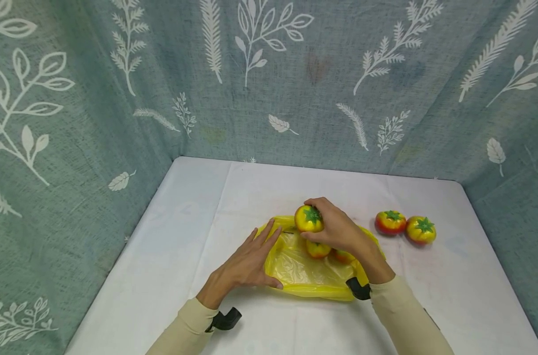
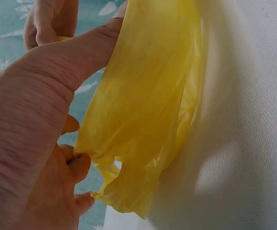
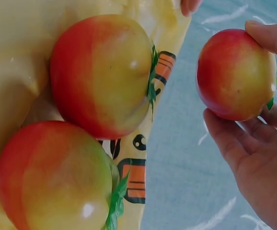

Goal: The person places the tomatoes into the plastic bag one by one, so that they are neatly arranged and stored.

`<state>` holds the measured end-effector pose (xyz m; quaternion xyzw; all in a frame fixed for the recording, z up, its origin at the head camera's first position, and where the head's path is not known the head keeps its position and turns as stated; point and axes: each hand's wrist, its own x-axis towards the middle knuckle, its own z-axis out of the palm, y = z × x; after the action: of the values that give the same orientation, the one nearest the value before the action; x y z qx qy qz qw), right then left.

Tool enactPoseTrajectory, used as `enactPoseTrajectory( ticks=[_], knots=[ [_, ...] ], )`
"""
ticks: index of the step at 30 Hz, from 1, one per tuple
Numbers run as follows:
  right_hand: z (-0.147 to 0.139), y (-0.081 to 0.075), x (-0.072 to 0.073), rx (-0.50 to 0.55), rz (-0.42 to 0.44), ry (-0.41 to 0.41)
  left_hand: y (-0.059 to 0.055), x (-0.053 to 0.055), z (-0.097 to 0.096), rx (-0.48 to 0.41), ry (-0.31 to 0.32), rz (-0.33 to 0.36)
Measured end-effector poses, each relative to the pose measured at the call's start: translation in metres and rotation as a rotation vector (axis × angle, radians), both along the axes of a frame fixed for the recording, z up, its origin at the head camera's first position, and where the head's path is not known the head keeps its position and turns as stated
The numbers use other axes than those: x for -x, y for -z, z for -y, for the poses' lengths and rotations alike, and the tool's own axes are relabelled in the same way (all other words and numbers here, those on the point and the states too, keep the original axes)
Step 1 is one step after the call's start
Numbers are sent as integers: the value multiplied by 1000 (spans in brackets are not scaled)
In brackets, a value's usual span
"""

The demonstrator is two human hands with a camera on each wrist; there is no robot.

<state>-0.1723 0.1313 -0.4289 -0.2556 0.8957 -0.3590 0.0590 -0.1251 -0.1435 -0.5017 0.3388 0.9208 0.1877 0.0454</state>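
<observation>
My right hand (image 1: 337,229) grips a red-and-yellow tomato (image 1: 308,219) with a green leafy top, thumb on one side and fingers on the other. It holds the tomato (image 3: 236,74) above a yellow plastic bag (image 1: 295,268). Inside the bag lie two similar tomatoes, one (image 1: 318,250) below the held one and another (image 1: 342,257) partly hidden by the right hand. My left hand (image 1: 253,261) spreads its fingers along the bag's left rim. In the left wrist view its thumb (image 2: 93,50) goes behind the bag's edge and its fingertips touch the plastic.
Two more tomatoes, one (image 1: 390,223) and its neighbour (image 1: 421,230), sit side by side on the white tablecloth (image 1: 198,197), right of the bag. Leaf-patterned grey-green curtains (image 1: 233,123) rise behind the table and along both sides.
</observation>
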Motion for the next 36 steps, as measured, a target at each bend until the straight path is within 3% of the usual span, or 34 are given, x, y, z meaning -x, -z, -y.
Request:
enactPoseTrajectory(
  ticks=[9,21,36],
  knots=[
    [10,3,0,-33,55,-1,1,0,1,-3,2,-12],
    [19,15,-1,-71,4,-48,1,-1,1,-22,7,-17],
    [29,23,-1,-157,1,-43,1,-1,1,-24,16,-29]
  ],
)
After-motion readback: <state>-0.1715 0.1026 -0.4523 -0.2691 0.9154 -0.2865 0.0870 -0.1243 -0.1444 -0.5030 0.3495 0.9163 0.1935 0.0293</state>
